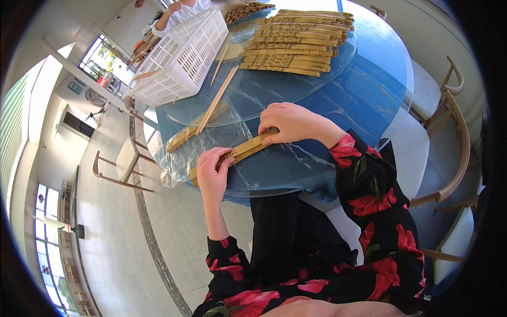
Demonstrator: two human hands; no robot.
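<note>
My left hand (211, 171) pinches the lower left part of a long, flat golden-brown chopstick sleeve (245, 150) with dark printing. Around its other end, the fingers of my right hand (294, 123) are closed. The sleeve lies slanted just above the near edge of the glass-topped table (311, 153); whether it touches the glass I cannot tell. Beyond my left hand are another golden-brown sleeve (182, 139), a crumpled clear plastic sheet (174, 164) and a pair of bare wooden chopsticks (217, 99). One thin stick (219, 64) rests farther off.
A large pile of similar sleeves (296, 45) covers the far turntable. To its left stands a white slotted plastic basket (182, 63), with another person (177, 13) behind it. Wooden chairs (449, 140) flank the table on the right, and one chair (127, 161) stands at left.
</note>
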